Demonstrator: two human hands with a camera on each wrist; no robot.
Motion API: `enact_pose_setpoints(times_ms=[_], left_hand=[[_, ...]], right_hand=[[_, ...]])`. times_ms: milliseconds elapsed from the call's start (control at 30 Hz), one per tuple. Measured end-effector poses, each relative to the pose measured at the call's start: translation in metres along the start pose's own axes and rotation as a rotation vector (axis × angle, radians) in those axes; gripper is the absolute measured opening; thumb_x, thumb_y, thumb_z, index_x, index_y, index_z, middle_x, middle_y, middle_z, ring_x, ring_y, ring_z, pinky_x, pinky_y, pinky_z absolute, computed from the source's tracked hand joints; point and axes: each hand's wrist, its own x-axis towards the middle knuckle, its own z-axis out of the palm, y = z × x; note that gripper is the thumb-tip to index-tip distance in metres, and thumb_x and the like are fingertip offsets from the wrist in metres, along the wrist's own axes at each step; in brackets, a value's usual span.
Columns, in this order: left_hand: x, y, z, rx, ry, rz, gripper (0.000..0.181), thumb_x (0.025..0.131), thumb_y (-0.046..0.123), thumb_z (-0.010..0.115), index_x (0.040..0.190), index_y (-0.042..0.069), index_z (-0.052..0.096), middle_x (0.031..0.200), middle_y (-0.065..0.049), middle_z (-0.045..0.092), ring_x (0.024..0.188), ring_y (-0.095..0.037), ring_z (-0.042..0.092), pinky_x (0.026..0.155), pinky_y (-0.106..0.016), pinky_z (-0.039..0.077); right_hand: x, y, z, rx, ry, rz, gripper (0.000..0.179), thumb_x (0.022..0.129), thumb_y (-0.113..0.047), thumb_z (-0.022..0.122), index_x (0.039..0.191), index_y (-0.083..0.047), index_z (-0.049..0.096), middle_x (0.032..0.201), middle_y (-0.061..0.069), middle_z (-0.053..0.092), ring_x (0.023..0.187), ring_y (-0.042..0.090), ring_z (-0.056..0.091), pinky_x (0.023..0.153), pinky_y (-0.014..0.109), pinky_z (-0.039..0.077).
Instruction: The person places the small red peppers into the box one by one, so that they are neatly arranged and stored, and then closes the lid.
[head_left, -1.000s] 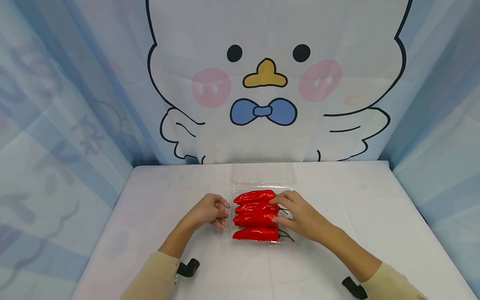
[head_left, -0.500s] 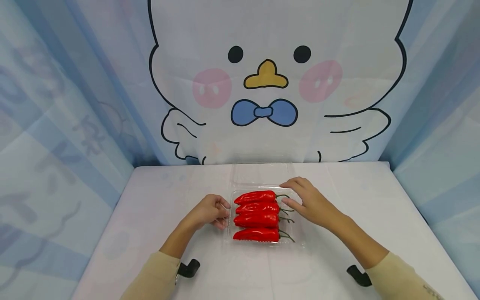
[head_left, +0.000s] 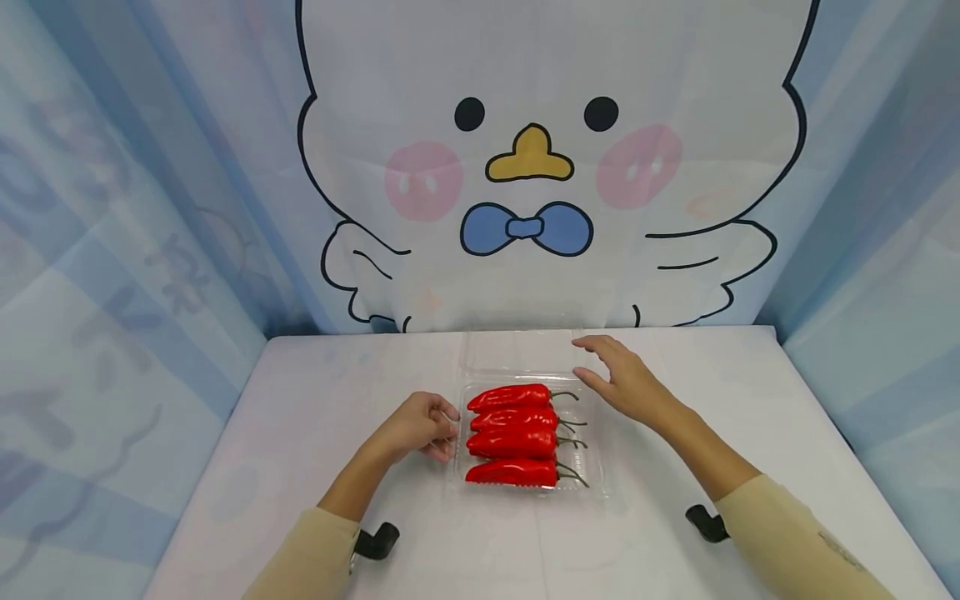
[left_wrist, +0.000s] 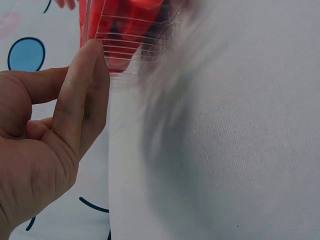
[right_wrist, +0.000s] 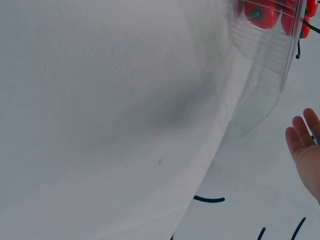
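Observation:
Several glossy red chili peppers point(head_left: 513, 440) lie side by side in a clear plastic clamshell box point(head_left: 596, 467), green stems pointing right. Its transparent lid point(head_left: 517, 357) is folded back toward the rear of the table. My left hand point(head_left: 418, 425) pinches the box's left rim; in the left wrist view my left hand point(left_wrist: 65, 110) has its fingertips at the ribbed wall. Over the right side of the lid, my right hand point(head_left: 633, 383) has its fingers apart and holds nothing. The right wrist view shows the right hand point(right_wrist: 306, 150) at the edge, apart from the box.
A white-covered table point(head_left: 690, 375) lies under the box. Behind it hangs a curtain point(head_left: 525, 283) with a cartoon bird, and blue-and-white cloth point(head_left: 112, 250) encloses both sides. A black strap piece point(head_left: 377, 542) sits at the left sleeve.
My right hand has left the peppers, moving back and to the right toward the open lid. The pepper stems are now uncovered. My left hand stays at the box's left edge.

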Motion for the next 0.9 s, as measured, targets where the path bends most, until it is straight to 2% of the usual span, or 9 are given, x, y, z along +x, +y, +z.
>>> enact_pose_setpoints(times_ms=[233, 467, 900], left_hand=[[0.0, -0.001, 0.0, -0.005, 0.0, -0.002, 0.016, 0.097, 0.0, 0.067, 0.111, -0.004, 0.062, 0.081, -0.018, 0.069, 0.056, -0.017, 0.068, 0.057, -0.031, 0.063], [0.001, -0.002, 0.0, -0.003, 0.001, 0.0, 0.016, 0.096, 0.0, 0.067, 0.111, -0.004, 0.062, 0.078, -0.015, 0.069, 0.056, -0.017, 0.068, 0.057, -0.031, 0.063], [0.001, -0.003, -0.001, 0.0, 0.003, -0.003, 0.016, 0.096, -0.001, 0.067, 0.11, -0.004, 0.062, 0.079, -0.014, 0.069, 0.056, -0.017, 0.068, 0.057, -0.032, 0.064]], right_hand=[[0.017, 0.019, 0.003, 0.049, 0.012, 0.062, 0.053, 0.101, -0.024, 0.067, 0.147, -0.003, 0.05, 0.146, 0.022, 0.056, 0.129, 0.039, 0.059, 0.105, 0.056, 0.054], [0.035, 0.034, 0.001, 0.142, 0.005, 0.16, 0.059, 0.103, -0.022, 0.064, 0.153, 0.002, 0.041, 0.149, 0.027, 0.05, 0.133, 0.044, 0.056, 0.108, 0.057, 0.051], [0.062, 0.052, 0.007, 0.207, -0.057, 0.322, 0.061, 0.109, -0.03, 0.052, 0.157, 0.003, 0.033, 0.155, 0.026, 0.046, 0.142, 0.044, 0.048, 0.115, 0.058, 0.044]])
